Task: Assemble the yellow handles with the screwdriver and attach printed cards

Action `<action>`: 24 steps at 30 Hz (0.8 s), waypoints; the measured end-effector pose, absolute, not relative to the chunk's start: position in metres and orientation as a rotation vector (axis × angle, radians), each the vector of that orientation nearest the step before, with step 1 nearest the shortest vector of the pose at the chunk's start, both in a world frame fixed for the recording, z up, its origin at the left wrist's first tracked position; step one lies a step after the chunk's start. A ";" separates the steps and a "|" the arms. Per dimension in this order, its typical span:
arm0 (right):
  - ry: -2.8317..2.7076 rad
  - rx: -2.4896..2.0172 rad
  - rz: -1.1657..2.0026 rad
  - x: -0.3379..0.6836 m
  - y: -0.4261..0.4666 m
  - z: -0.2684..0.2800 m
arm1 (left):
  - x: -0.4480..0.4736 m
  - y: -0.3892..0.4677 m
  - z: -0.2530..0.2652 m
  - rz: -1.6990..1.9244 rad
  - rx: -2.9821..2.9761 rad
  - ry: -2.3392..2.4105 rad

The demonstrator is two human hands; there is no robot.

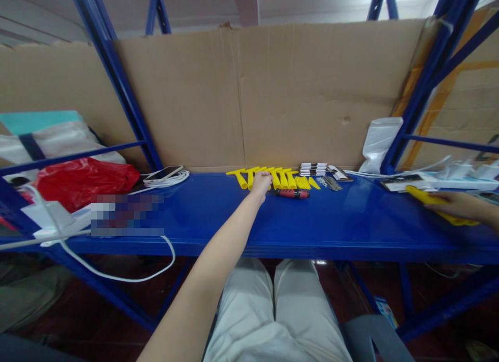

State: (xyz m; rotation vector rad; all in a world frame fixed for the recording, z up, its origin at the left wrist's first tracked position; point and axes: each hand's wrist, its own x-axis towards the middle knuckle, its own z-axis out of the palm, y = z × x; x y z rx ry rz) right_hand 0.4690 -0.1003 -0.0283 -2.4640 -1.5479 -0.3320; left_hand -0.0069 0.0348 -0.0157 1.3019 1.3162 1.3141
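My left hand [262,183] reaches to the back of the blue table, over a row of yellow T-shaped plastic handles [279,178]. Its fingers are curled closed among the handles, and they hide whatever is in them. Just right of the hand, a red and black screwdriver [293,194] lies in front of the row. Small flat yellow pieces [302,183] lie beside the handles, followed by a few tiny metal parts [322,181] and thin grey strips [332,183]. My right hand is out of the picture.
Stacked small black-and-white packs [313,169] stand by the cardboard wall [304,91]. At far right, a co-worker's hand [454,205] is on yellow pieces [423,195]. On the left are a phone [167,173], coiled cable, red bag [88,181] and power strip [58,224]. Blue posts [120,81] flank the table.
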 end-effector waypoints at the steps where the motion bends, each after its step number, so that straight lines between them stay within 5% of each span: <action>1: -1.540 -2.577 -0.257 0.458 -0.101 -0.024 | -0.006 0.035 -0.017 1.308 1.330 1.322; 15: -2.086 -1.892 -0.438 0.260 -0.033 0.015 | -0.016 0.038 -0.030 1.128 2.133 1.697; 24: -2.111 -1.599 -0.263 0.205 0.012 0.007 | -0.042 0.048 -0.028 1.078 1.850 2.106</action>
